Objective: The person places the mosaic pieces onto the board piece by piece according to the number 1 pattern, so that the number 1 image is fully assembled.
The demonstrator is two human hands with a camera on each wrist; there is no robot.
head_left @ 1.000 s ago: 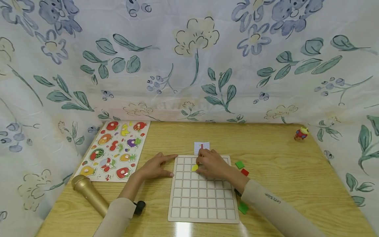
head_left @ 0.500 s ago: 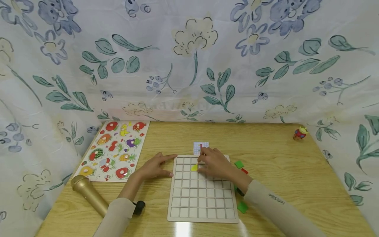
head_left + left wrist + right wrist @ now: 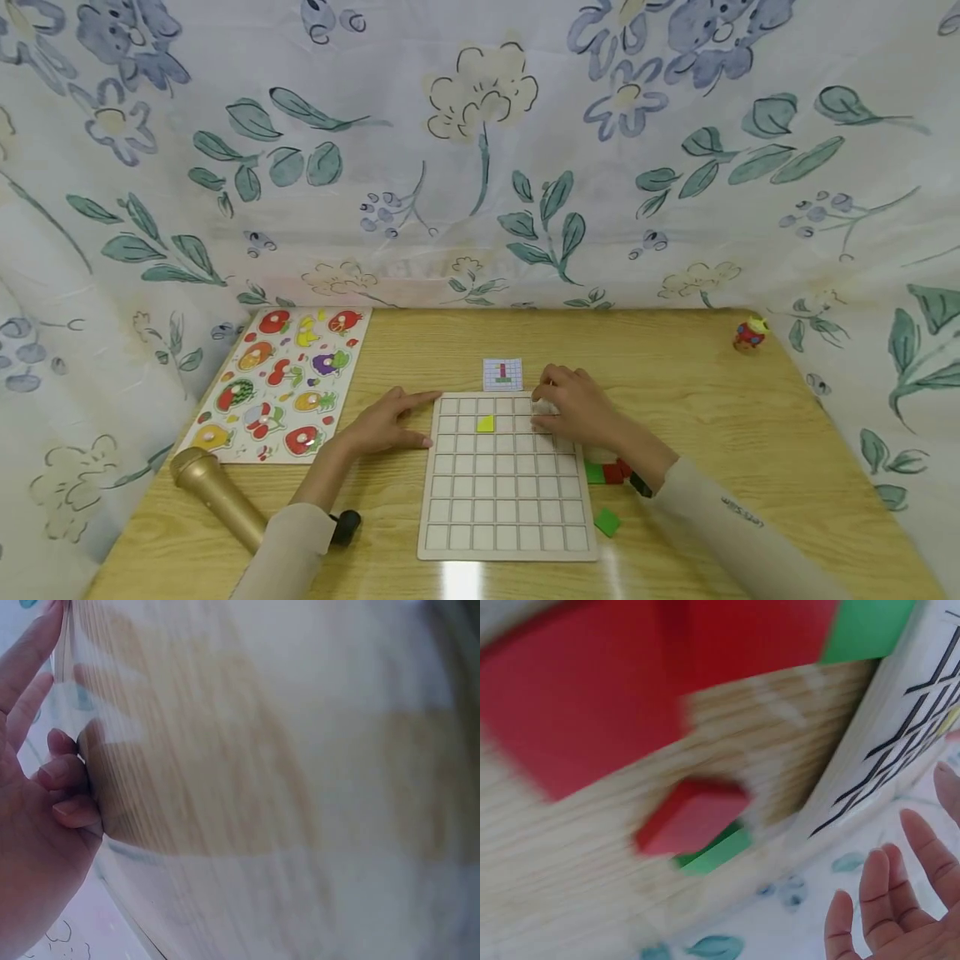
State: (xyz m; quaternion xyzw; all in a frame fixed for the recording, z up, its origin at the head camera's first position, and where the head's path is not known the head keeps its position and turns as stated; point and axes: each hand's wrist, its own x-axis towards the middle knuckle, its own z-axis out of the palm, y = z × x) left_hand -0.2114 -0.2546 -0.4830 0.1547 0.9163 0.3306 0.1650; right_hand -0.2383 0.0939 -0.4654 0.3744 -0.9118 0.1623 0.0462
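A pale square grid board (image 3: 480, 512) lies on the table with one yellow piece (image 3: 486, 424) seated in a cell near its top. My left hand (image 3: 381, 427) touches the board's left side, index finger stretched to the top corner and thumb lower down on the edge; the left wrist view shows its other fingers bent against the tabletop. Over the board's upper right part hovers my right hand (image 3: 581, 408), its fingers loosely bent and nothing between them. Red tiles (image 3: 577, 690) and green tiles (image 3: 866, 630) lie beside the board, partly hidden by the right wrist in the head view.
Behind the board lies a small gridded card (image 3: 502, 374) with a red and green figure. A fruit puzzle board (image 3: 281, 383) and a gold microphone (image 3: 221, 496) are at left. A small toy figure (image 3: 750, 332) stands at the back right. A floral cloth (image 3: 420, 208) hangs behind the table.
My right hand has moved right, away from the yellow piece, uncovering it and the card. The yellow piece stays in its cell. My left hand keeps its place at the board's edge.
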